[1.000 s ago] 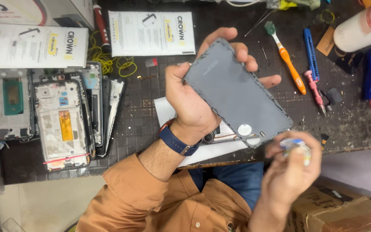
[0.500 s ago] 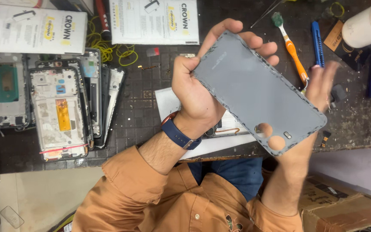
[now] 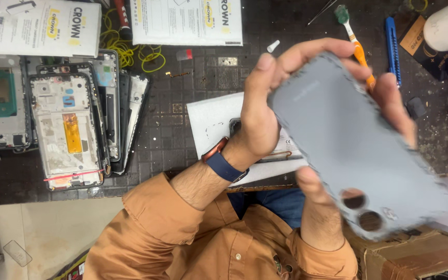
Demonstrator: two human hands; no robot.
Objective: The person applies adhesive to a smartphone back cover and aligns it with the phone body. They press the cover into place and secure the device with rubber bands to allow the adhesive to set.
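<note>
right hand mostly hidden, back cover seemingly motion-blurred

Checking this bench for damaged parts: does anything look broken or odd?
The grey back cover, held in both hands, has a ragged, uneven edge with bits of residue. The opened phone frames lie stacked askew at the mat's side.

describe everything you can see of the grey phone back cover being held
The grey back cover is a thin, matte, plastic-looking panel with rounded corners, two round camera holes near its lower end and rough residue along its edges. It is slightly blurred and held tilted above the dark workbench, the left hand gripping its upper edge, the right hand mostly behind it.
</note>
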